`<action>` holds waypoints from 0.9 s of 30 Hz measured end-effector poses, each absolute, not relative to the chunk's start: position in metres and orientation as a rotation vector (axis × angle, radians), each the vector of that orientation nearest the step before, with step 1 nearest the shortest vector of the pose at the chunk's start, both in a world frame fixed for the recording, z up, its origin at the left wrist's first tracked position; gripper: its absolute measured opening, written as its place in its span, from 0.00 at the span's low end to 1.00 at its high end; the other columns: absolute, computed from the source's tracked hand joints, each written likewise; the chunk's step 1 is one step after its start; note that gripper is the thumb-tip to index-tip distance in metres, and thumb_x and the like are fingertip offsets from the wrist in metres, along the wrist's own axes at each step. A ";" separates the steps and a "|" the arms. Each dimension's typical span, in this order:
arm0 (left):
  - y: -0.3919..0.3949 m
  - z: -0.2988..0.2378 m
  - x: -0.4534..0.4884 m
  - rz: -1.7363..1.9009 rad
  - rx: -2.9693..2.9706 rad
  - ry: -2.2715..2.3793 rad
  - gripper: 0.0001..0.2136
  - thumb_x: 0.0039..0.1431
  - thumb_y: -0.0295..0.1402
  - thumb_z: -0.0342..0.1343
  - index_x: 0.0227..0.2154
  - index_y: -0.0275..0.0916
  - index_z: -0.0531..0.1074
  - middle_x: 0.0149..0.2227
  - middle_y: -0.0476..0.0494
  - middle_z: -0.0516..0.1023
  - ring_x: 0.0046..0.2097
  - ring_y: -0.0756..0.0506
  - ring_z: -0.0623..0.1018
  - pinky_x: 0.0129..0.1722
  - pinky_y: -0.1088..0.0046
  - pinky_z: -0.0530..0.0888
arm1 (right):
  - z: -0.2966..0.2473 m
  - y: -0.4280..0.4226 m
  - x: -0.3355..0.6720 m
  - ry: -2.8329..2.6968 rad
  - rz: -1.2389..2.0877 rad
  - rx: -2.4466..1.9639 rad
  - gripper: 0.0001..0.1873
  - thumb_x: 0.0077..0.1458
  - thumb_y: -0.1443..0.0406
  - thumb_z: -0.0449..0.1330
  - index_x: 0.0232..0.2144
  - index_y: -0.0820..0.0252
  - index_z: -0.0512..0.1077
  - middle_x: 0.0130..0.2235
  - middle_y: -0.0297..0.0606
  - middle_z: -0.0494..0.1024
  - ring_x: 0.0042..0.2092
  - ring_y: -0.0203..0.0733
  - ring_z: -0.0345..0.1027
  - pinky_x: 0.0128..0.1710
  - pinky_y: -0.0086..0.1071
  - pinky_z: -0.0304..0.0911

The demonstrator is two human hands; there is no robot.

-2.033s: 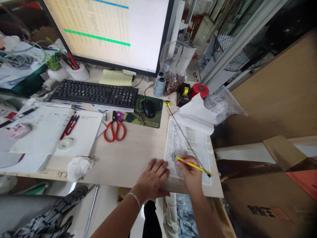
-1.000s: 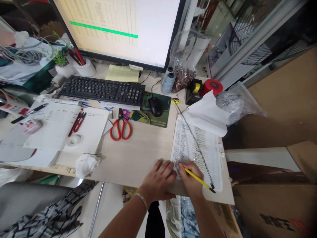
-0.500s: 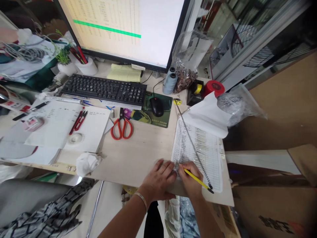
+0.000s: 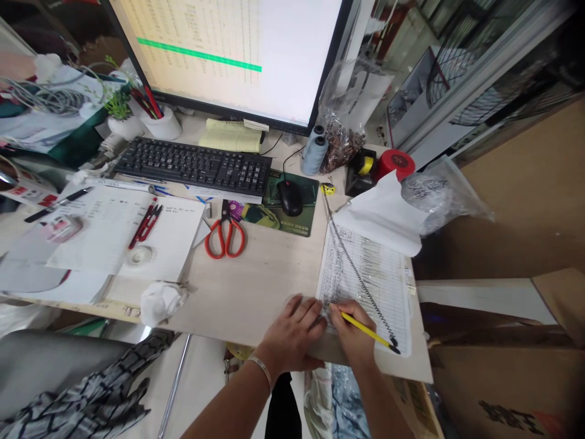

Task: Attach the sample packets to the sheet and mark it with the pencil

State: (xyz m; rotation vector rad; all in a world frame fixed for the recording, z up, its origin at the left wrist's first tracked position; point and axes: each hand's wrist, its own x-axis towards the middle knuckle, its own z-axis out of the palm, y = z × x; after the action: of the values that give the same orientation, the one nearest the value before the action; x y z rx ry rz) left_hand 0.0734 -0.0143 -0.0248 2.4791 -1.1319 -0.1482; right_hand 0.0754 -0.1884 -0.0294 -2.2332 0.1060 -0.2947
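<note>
My right hand (image 4: 354, 332) grips a yellow pen (image 4: 368, 330), its tip down on a lined paper form (image 4: 393, 286) filled with handwriting. A black coiled cord (image 4: 350, 259) runs from the pen's dark end across the form to a small yellow holder (image 4: 327, 188) on the desk. My left hand (image 4: 295, 329) lies flat on the desk edge, fingers outstretched, fingertips at the form's left margin. A bracelet circles that wrist. The form's upper sheet (image 4: 386, 213) is folded back and curls up at the top.
Orange-handled scissors (image 4: 225, 238), a mouse (image 4: 289, 197) and a keyboard (image 4: 194, 164) lie left of the form. Behind stand a monitor (image 4: 228, 61), thread cones (image 4: 314, 152) and a tape dispenser (image 4: 361, 171). An open notebook (image 4: 173, 238) is at left; cardboard boxes (image 4: 507, 384) stand right.
The pen's dark end has swung slightly to the right and the cord with it. My left hand stays in place, and my right hand has barely shifted.
</note>
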 end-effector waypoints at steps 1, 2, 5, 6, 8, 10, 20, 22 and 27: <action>-0.014 -0.025 0.074 -0.148 2.478 -1.131 0.36 0.48 0.54 0.59 0.54 0.36 0.60 0.61 0.32 0.60 0.62 0.34 0.58 0.63 0.53 0.43 | -0.030 -0.188 0.076 0.104 -0.292 -2.239 0.10 0.55 0.61 0.60 0.24 0.57 0.67 0.23 0.31 0.71 0.26 0.37 0.65 0.27 0.30 0.62; -0.014 -0.025 0.074 -0.149 2.476 -1.130 0.36 0.48 0.54 0.59 0.54 0.36 0.60 0.60 0.32 0.60 0.62 0.34 0.58 0.63 0.53 0.43 | -0.030 -0.188 0.076 0.098 -0.291 -2.245 0.10 0.54 0.61 0.60 0.24 0.57 0.68 0.23 0.31 0.72 0.26 0.37 0.66 0.27 0.30 0.62; -0.014 -0.024 0.074 -0.165 2.470 -1.123 0.36 0.48 0.53 0.59 0.55 0.36 0.60 0.60 0.32 0.61 0.61 0.34 0.59 0.63 0.52 0.44 | -0.032 -0.189 0.076 0.066 -0.300 -2.260 0.10 0.53 0.61 0.61 0.23 0.57 0.68 0.23 0.31 0.72 0.26 0.37 0.66 0.28 0.30 0.62; -0.014 -0.024 0.074 -0.164 2.468 -1.122 0.36 0.48 0.53 0.59 0.55 0.35 0.60 0.60 0.32 0.61 0.61 0.34 0.59 0.63 0.52 0.44 | -0.032 -0.189 0.076 0.058 -0.305 -2.261 0.10 0.53 0.61 0.61 0.23 0.57 0.67 0.23 0.31 0.71 0.26 0.36 0.66 0.28 0.30 0.62; -0.014 -0.024 0.074 -0.147 2.464 -1.121 0.37 0.47 0.53 0.59 0.55 0.35 0.60 0.60 0.32 0.61 0.61 0.34 0.59 0.63 0.52 0.45 | -0.033 -0.189 0.077 0.056 -0.323 -2.260 0.10 0.54 0.62 0.61 0.23 0.57 0.67 0.23 0.30 0.71 0.26 0.36 0.65 0.27 0.29 0.62; -0.014 -0.025 0.073 -0.122 2.459 -1.123 0.36 0.48 0.53 0.59 0.54 0.35 0.61 0.60 0.31 0.61 0.61 0.34 0.60 0.62 0.52 0.45 | -0.033 -0.188 0.077 0.057 -0.349 -2.259 0.10 0.54 0.62 0.60 0.23 0.57 0.67 0.23 0.30 0.71 0.25 0.35 0.65 0.27 0.29 0.61; -0.014 -0.026 0.074 -0.104 2.468 -1.131 0.36 0.47 0.54 0.59 0.54 0.35 0.61 0.60 0.32 0.61 0.61 0.34 0.60 0.62 0.52 0.45 | -0.029 -0.187 0.078 0.074 -0.382 -2.238 0.11 0.52 0.62 0.61 0.21 0.57 0.67 0.21 0.30 0.70 0.24 0.35 0.64 0.26 0.29 0.61; -0.014 -0.025 0.073 -0.106 2.469 -1.131 0.35 0.48 0.54 0.59 0.53 0.35 0.61 0.60 0.32 0.61 0.61 0.34 0.59 0.63 0.52 0.44 | -0.030 -0.187 0.076 0.085 -0.393 -2.205 0.11 0.53 0.62 0.61 0.21 0.57 0.66 0.21 0.30 0.69 0.23 0.35 0.64 0.24 0.28 0.62; -0.015 -0.024 0.073 -0.110 2.471 -1.123 0.34 0.46 0.54 0.60 0.51 0.36 0.63 0.59 0.32 0.62 0.61 0.34 0.59 0.63 0.53 0.43 | -0.031 -0.189 0.070 0.143 -0.522 -2.131 0.09 0.55 0.64 0.59 0.24 0.57 0.64 0.25 0.32 0.71 0.27 0.36 0.66 0.27 0.30 0.65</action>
State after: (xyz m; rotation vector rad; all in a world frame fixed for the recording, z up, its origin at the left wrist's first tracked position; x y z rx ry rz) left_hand 0.0731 -0.0146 -0.0238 2.4711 -1.1231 -0.1095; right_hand 0.0698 -0.1891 -0.0312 -2.1309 0.1425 -0.5221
